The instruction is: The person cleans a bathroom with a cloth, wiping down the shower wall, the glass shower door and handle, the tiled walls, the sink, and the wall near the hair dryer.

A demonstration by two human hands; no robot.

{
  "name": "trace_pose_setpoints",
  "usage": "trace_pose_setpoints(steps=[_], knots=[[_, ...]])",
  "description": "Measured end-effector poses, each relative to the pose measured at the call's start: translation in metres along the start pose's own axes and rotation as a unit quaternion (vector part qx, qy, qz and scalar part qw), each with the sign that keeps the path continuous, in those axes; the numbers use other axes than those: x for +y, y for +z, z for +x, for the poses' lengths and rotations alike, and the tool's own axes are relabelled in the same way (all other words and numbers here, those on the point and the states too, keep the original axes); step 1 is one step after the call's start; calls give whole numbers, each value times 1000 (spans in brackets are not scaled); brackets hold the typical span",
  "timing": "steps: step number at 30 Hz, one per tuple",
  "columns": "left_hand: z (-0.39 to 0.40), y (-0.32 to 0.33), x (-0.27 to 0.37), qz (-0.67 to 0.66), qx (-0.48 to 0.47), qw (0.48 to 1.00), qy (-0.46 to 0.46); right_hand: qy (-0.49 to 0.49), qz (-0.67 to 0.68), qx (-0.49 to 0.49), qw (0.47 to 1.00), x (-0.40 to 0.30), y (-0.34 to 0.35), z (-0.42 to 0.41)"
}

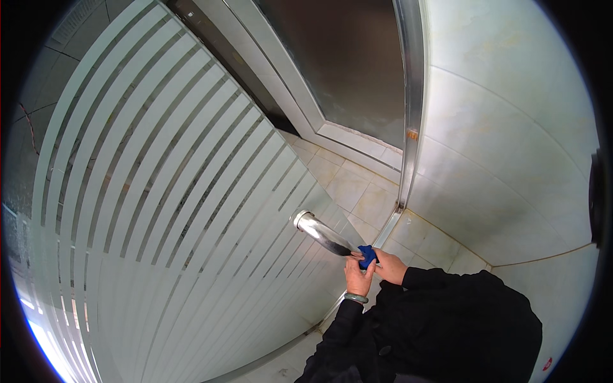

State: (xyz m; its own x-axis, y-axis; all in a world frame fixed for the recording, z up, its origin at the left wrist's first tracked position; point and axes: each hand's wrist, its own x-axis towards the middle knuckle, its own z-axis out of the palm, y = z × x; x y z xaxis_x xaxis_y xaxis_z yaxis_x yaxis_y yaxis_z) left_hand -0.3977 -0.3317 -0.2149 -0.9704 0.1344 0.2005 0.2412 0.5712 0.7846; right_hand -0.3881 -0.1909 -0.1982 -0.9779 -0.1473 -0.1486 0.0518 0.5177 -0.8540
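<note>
A blue cloth (368, 256) is bunched at the lower end of a shiny metal door handle (323, 232). My left hand (358, 279), with a greenish bangle (356, 298) at the wrist, has its fingers and thumb on the cloth from the near side. From the right, my right hand (391, 267) grips the same cloth, its fingertips partly hidden behind it. The handle is fixed to a glass door panel (230, 191) with frosted stripes. Whether the cloth goes fully around the handle is hidden by my fingers.
A metal frame post (413, 110) rises beside the marbled wall tiles (498, 143). Beyond the panel's edge stands a white-framed window or door (306, 115) with a dark pane. Floor tiles (342, 186) and a metal floor track (387, 230) lie below. A dark object (596, 198) is at the right rim.
</note>
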Motion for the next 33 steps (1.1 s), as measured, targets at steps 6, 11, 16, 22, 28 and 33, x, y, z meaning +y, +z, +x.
trace_pose_setpoints(steps=[6, 11, 16, 22, 28, 33], knots=[[14, -33, 46, -40, 19, 999, 10, -8, -4, 45, 999, -38, -12, -7], [29, -63, 85, -42, 40, 997, 58, -50, 57, 78, 994, -79, -30, -10], [45, -100, 129, -53, 65, 989, 120, -133, 114, 103, 979, -123, -51, -11], [61, -137, 181, -98, 143, 970, 171, -228, 176, 153, 945, -183, -70, -13], [64, -139, 178, -103, 151, 971, 156, -246, 209, 224, 920, -197, -50, -13], [57, -124, 173, -64, 203, 965, 151, -235, 211, 209, 926, -178, -41, -10]])
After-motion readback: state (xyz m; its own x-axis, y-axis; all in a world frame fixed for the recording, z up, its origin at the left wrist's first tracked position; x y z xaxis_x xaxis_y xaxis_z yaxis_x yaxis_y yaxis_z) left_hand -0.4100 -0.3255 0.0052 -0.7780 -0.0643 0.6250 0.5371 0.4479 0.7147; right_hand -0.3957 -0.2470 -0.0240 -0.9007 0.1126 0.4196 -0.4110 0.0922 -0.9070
